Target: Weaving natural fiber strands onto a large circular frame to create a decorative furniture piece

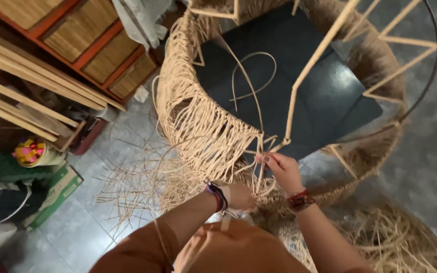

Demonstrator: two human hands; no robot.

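Workpiece: large round basket frame of pale woven rattan strands [203, 126], standing on the grey floor, directly in front of the person.
Right hand [284, 172]: at the near rim, fingers pinched on a thin pale rattan strand [260, 151] where the weave meets a pale upright rod [309, 71].
Left hand [238, 196]: just below the rim among loose strands; finger state cannot be told, fingers hidden.
Inside frame: dark square mat [330, 96].
Floor, left: stacked wooden slats [21, 96].

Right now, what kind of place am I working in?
Probably a wicker or cane craft workshop: a half-woven round frame, loose cane strands on the tiled floor, and wooden slats stacked beside woven panels.
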